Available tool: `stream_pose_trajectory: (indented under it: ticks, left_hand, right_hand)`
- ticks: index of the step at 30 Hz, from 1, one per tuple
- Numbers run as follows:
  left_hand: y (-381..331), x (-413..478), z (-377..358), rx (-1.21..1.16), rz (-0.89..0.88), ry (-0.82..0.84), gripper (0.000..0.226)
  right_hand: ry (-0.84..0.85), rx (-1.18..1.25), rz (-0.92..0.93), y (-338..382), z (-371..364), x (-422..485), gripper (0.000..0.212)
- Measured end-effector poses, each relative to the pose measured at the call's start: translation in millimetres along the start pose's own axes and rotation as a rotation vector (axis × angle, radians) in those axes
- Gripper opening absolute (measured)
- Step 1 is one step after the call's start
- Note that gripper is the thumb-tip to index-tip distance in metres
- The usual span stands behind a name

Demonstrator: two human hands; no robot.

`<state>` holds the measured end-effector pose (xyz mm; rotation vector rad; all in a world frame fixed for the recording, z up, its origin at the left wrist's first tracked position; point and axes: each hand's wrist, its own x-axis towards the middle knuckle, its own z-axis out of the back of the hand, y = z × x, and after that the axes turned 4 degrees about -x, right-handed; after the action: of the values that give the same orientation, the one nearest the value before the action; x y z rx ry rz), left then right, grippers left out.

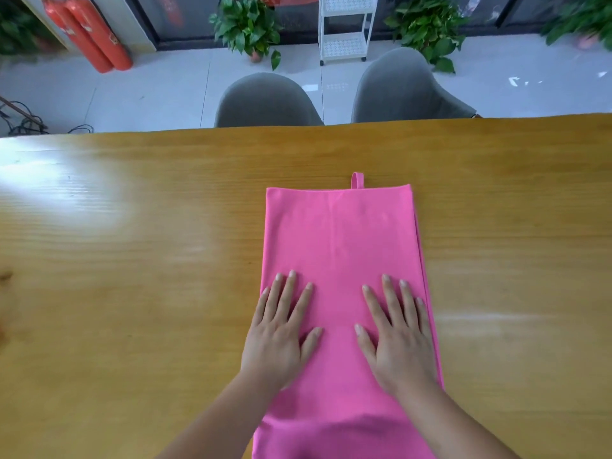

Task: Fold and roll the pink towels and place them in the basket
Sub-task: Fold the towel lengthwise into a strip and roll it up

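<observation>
While the pink towel [341,260] lies folded lengthwise on the desk [132,260], the left hand [281,339] and right hand [397,342] press it flat, fingers straight. Folding looks done; rolling probably comes next. No basket shows.

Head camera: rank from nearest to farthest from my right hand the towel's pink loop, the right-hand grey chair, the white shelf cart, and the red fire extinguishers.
From the right hand, on the pink towel:
1. Pink fabric loop, towel's far edge.
2. Right grey rounded chair, behind the wooden table.
3. White shelf cart, farther back, centre.
4. Red fire extinguishers, far back left.
</observation>
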<state>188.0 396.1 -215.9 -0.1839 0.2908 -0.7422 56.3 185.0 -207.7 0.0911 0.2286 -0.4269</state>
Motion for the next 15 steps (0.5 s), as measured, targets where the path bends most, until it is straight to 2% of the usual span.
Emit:
stream_pose_trajectory:
  ticks: [5,9,12,15]
  left_hand:
    - [4,37,7,0.085,0.020,0.054,0.079]
    - [4,74,21,0.107,0.071,0.130,0.078]
    - [-24,77,29,0.054,0.138,0.080,0.074]
    - [-41,36,14,-0.033,0.050,0.021,0.071]
  right_hand:
    - [-0.002,-0.036,0.004,-6,4,40,0.075]
    - [0.059,-0.065,-0.011,-14,16,76,0.073]
    - [0.060,-0.053,-0.044,8,26,75,0.070]
    - [0.005,-0.026,0.013,28,13,31,0.068]
